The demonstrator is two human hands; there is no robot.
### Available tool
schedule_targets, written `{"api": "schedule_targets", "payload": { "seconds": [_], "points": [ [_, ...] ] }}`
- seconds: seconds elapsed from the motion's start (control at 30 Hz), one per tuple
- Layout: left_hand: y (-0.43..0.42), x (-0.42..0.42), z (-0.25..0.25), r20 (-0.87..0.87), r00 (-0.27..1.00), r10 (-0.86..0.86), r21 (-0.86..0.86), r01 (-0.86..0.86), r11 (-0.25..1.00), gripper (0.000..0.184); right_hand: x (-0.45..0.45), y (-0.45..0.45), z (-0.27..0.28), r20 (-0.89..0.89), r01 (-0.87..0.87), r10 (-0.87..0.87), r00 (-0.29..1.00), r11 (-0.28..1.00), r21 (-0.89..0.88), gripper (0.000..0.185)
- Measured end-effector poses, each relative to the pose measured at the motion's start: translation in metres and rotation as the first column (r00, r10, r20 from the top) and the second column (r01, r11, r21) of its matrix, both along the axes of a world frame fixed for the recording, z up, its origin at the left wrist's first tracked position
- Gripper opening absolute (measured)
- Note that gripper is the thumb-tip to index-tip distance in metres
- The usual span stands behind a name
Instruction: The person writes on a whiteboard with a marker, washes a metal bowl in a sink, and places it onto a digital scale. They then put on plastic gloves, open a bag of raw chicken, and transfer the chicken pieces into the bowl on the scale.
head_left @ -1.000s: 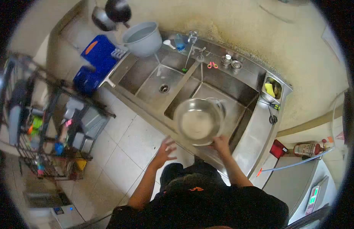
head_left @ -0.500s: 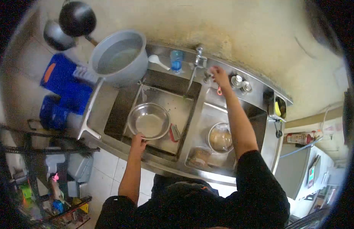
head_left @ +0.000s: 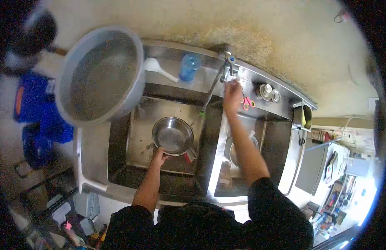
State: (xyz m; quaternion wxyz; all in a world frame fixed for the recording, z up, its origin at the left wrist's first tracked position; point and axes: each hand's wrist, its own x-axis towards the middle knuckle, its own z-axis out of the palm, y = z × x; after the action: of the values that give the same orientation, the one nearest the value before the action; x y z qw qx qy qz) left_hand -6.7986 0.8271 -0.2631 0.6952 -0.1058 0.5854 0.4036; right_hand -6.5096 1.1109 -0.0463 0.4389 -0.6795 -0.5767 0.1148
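1. With our left hand (head_left: 159, 156) we pinch the near rim of the metal bowl (head_left: 172, 134), probably because an edge grip keeps its mouth uncovered and our fingers mostly outside.
2. The bowl is just beyond that hand, inside or over the left sink (head_left: 139, 146); we cannot tell whether its base touches the bottom. The sink walls around it would likely catch any spill.
3. Our right hand (head_left: 231, 98) reaches farther out, up to the tap (head_left: 230, 61), with its fingers drawn in close together. Blur and glare keep us from telling whether they pinch anything. Splitting our hands this way seems to let one steady the bowl while the other is free for the tap.
4. The tap's hose (head_left: 214, 88) hangs between our hands, its green tip (head_left: 202, 112) close beyond the bowl, perhaps placed to reach the sink.
5. Our bowl looks round, wide and fairly shallow, with a bright, shiny rim and a duller grey inside. It appears roughly level. We see no food in it, and cannot tell whether it is wet.
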Motion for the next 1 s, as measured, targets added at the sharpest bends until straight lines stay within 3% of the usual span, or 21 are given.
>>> {"api": "schedule_targets", "payload": {
  "seconds": [0.03,0.07,0.1,0.13,0.2,0.27,0.33,0.4,0.47,0.5,0.57,0.7,0.73,0.83,0.9,0.93,0.97,1.0],
  "points": [
    [0.002,-0.001,-0.016,-0.068,0.998,-0.016,-0.053,0.013,0.999,0.041,-0.021,-0.025,-0.001,-0.116,0.03,-0.035,0.993,0.998,-0.048,0.036],
    [0.006,-0.004,-0.014,-0.071,0.993,-0.099,-0.006,0.098,0.995,0.046,-0.026,-0.044,-0.017,-0.164,-0.063,0.032,0.986,0.981,-0.184,0.038],
    [0.011,-0.002,-0.016,-0.072,0.99,-0.117,-0.02,0.116,0.993,0.046,-0.036,-0.057,-0.041,-0.297,-0.11,0.051,0.954,0.976,-0.187,0.041],
    [0.016,0.001,-0.018,-0.045,0.995,-0.088,-0.039,0.086,0.996,0.043,-0.044,-0.067,-0.036,-0.132,-0.086,0.041,0.99,0.929,-0.36,0.038],
    [0.018,0.003,-0.026,-0.029,0.997,-0.074,-0.071,0.072,0.995,0.041,-0.057,-0.077,-0.077,-0.231,-0.115,0.033,0.972,0.929,-0.353,0.033],
    [0.016,0.003,-0.043,-0.044,0.986,-0.163,0.143,0.168,0.975,0.038,-0.063,-0.078,-0.1,-0.328,-0.162,0.047,0.944,0.929,-0.334,0.029],
    [0.034,0.007,-0.041,-0.037,0.982,-0.184,0.039,0.185,0.982,0.039,-0.073,-0.07,-0.114,-0.493,-0.444,0.219,0.842,0.801,-0.402,0.028],
    [0.04,0.006,-0.032,-0.031,0.98,-0.195,-0.073,0.192,0.979,0.04,-0.087,-0.067,-0.083,-0.601,-0.556,0.265,0.754,0.744,-0.37,0.027],
    [0.047,0.005,-0.015,-0.151,0.973,-0.173,0.011,0.177,0.984,0.04,-0.087,-0.062,-0.079,-0.774,-0.696,0.281,0.568,0.665,-0.27,0.025],
    [0.052,0.005,-0.008,-0.193,0.967,-0.164,0.038,0.174,0.984,0.04,-0.079,-0.063,-0.075,-0.781,-0.701,0.278,0.559,0.661,-0.267,0.025],
    [0.065,0.005,0.009,-0.095,0.992,-0.084,0.077,0.091,0.993,0.042,-0.055,-0.062,-0.065,-0.51,-0.696,0.493,0.705,0.616,-0.368,0.024],
    [0.07,0.005,0.036,-0.016,0.998,-0.056,0.054,0.057,0.997,0.027,-0.024,-0.065,-0.106,-0.554,-0.683,0.417,0.721,0.564,-0.464,0.025],
    [0.071,0.006,0.047,-0.021,0.994,-0.111,0.089,0.113,0.99,0.029,-0.028,-0.067,-0.116,-0.496,-0.646,0.43,0.754,0.62,-0.445,0.025],
    [0.077,0.006,0.052,-0.032,0.982,-0.186,0.086,0.188,0.978,0.033,-0.043,-0.06,-0.069,-0.599,-0.702,0.426,0.679,0.615,-0.358,0.026],
    [0.067,-0.004,0.042,-0.037,0.978,-0.203,0.031,0.204,0.978,0.036,-0.034,-0.054,-0.065,-0.501,-0.73,0.531,0.683,0.512,-0.453,0.023],
    [0.063,-0.012,0.033,0.003,0.971,-0.238,0.037,0.238,0.971,0.036,-0.029,-0.052,-0.068,-0.238,-0.577,0.556,0.797,0.583,-0.572,0.019],
    [0.06,-0.017,0.028,0.046,0.961,-0.273,0.045,0.271,0.961,0.035,-0.031,-0.053,-0.075,-0.238,-0.576,0.554,0.798,0.585,-0.571,0.019],
    [0.064,-0.015,0.046,0.047,0.96,-0.277,0.046,0.275,0.96,0.035,-0.035,-0.057,-0.086,-0.221,-0.506,0.461,0.86,0.704,-0.499,0.018]
  ]
}}
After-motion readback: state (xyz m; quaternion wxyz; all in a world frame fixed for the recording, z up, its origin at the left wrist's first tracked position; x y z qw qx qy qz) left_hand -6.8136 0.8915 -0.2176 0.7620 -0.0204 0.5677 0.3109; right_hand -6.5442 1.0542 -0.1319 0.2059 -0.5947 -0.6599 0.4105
